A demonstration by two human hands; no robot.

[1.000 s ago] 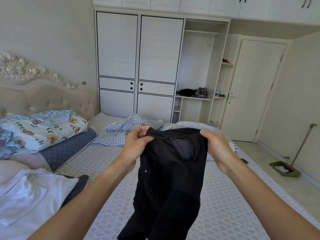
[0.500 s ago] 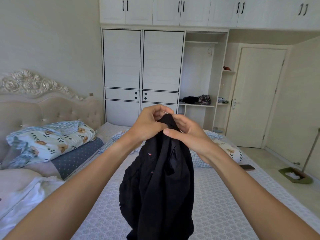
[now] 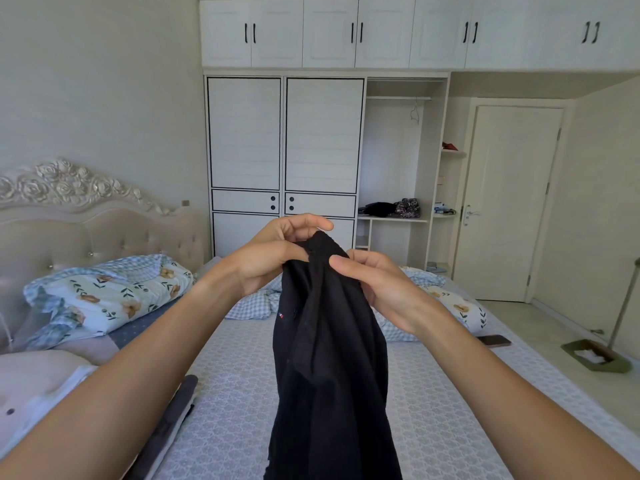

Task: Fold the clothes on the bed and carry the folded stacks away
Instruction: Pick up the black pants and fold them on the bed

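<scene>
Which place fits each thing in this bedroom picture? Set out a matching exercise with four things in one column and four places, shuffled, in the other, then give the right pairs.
Things
1. black garment
2. phone
3. floral pillow
4. dustpan

Places
A. on the floor, right of the bed
B. by the headboard
C. held up by the left hand and right hand
D. on the bed's right edge

Pairs: 1-C, 2-D, 3-B, 4-A

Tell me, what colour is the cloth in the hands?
Black garment, with a tiny red-and-white mark; head view.
</scene>
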